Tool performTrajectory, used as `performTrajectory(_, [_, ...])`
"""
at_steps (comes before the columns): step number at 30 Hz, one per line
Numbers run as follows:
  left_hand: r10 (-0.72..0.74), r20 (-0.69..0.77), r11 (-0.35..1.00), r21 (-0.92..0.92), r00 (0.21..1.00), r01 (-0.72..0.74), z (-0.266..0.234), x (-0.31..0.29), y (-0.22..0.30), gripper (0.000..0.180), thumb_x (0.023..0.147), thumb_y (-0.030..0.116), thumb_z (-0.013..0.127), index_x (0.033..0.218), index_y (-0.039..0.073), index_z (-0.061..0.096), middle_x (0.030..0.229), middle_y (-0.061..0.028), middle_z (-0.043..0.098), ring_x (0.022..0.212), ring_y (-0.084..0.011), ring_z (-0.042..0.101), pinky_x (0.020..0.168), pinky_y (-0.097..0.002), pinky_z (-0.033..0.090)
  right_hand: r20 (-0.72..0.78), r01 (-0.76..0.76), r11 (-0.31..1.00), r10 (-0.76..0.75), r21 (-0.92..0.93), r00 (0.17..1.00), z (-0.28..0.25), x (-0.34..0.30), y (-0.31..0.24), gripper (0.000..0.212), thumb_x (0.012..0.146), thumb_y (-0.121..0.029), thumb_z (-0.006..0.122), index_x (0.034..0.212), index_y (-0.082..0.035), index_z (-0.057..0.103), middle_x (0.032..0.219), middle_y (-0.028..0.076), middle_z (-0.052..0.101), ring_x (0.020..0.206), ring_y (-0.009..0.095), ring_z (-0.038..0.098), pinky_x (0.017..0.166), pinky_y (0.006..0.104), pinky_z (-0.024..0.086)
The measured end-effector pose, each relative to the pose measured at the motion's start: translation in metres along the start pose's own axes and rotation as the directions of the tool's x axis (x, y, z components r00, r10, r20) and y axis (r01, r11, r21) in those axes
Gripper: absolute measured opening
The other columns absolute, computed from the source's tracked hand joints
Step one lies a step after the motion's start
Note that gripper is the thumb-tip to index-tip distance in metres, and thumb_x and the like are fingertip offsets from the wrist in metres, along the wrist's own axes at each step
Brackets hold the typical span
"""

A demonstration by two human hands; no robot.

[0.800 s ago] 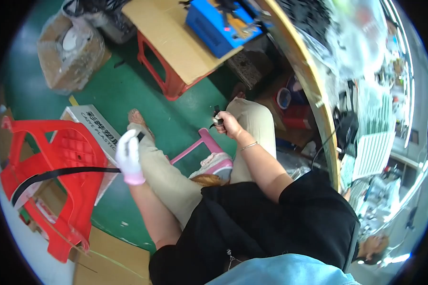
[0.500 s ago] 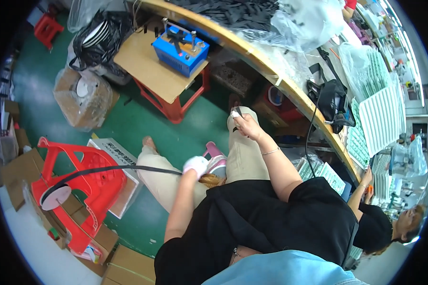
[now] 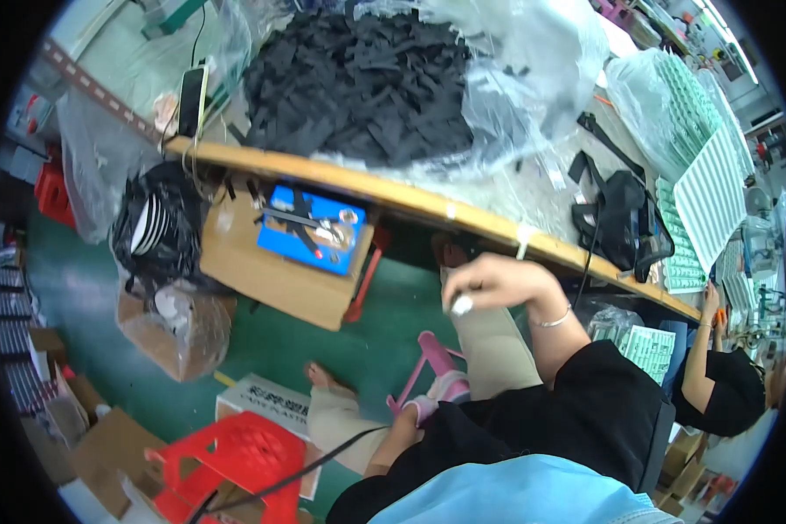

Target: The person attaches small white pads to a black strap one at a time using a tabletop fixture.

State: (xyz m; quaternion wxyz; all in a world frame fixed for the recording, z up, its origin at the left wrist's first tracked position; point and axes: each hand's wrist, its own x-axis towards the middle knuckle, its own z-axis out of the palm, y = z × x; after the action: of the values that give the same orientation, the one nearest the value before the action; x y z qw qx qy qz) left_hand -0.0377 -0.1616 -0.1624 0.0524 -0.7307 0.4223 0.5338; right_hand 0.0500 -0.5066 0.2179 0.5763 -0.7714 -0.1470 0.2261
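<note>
Head view: black strap (image 3: 325, 458), running past the red stool (image 3: 249, 439) toward my partly hidden left hand (image 3: 423, 409), should be light, pliant and best pinched across its flat faces; I cannot tell whether that hand or my curled right hand (image 3: 501, 281) grips anything.

A long, narrow black strap (image 3: 332, 453) is running slantwise, its lower part crossing over the red stool (image 3: 258, 437) and passing beyond its right edge. Its upper stretch is lying fairly straight across the pale trouser leg (image 3: 336, 417), disappearing at the left forearm (image 3: 395, 444).
</note>
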Motion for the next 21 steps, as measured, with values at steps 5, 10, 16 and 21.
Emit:
performTrajectory(5, [0.087, -0.013, 0.996, 0.026, 0.996, -0.087, -0.078, -0.002, -0.027, 0.063, 0.081, 0.043, 0.052, 0.135, 0.015, 0.035, 0.119, -0.0141, 0.052, 0.104, -0.0304, 0.054, 0.088, -0.0405, 0.043, -0.868, -0.077, 0.982, -0.112, -0.170, 0.484, -0.150, 0.042, -0.020, 0.076, 0.088, -0.056, 0.035, 0.141, -0.006, 0.014, 0.144, 0.010, 0.022, 0.119, 0.031, 0.042, 0.100, 0.0455, 0.029])
performTrajectory(10, [0.134, -0.065, 0.991, 0.000, 0.989, -0.134, -0.144, -0.012, -0.032, 0.061, 0.083, 0.041, 0.050, 0.136, 0.017, 0.031, 0.124, -0.0128, 0.047, 0.110, -0.0298, 0.049, 0.091, -0.0403, 0.040, -0.904, 0.222, 0.895, 0.323, 0.388, 0.279, -0.161, 0.046, -0.065, 0.056, 0.090, -0.036, 0.039, 0.134, -0.002, 0.032, 0.139, 0.016, 0.030, 0.112, 0.036, 0.049, 0.093, 0.0449, 0.040])
performTrajectory(16, [0.178, -0.097, 0.984, 0.016, 0.979, -0.177, -0.202, -0.025, -0.022, 0.060, 0.085, 0.039, 0.047, 0.138, 0.019, 0.027, 0.131, -0.0112, 0.042, 0.116, -0.0290, 0.044, 0.096, -0.0401, 0.037, -0.924, -0.255, 0.919, 0.347, 0.301, 0.163, -0.172, 0.004, -0.009, 0.032, 0.085, -0.025, 0.053, 0.105, 0.000, 0.058, 0.103, 0.010, 0.060, 0.084, 0.021, 0.062, 0.070, 0.0304, 0.050])
performTrajectory(21, [0.141, -0.129, 0.989, -0.020, 0.982, -0.145, -0.255, -0.002, -0.021, 0.059, 0.087, 0.038, 0.045, 0.139, 0.021, 0.024, 0.136, -0.0099, 0.037, 0.122, -0.0283, 0.040, 0.100, -0.0399, 0.034, -0.997, -0.778, 0.627, -0.079, -0.051, 0.001, -0.165, -0.011, 0.073, 0.039, 0.072, -0.029, 0.067, 0.103, -0.008, 0.060, 0.104, 0.020, 0.056, 0.095, 0.035, 0.054, 0.084, 0.0397, 0.043])
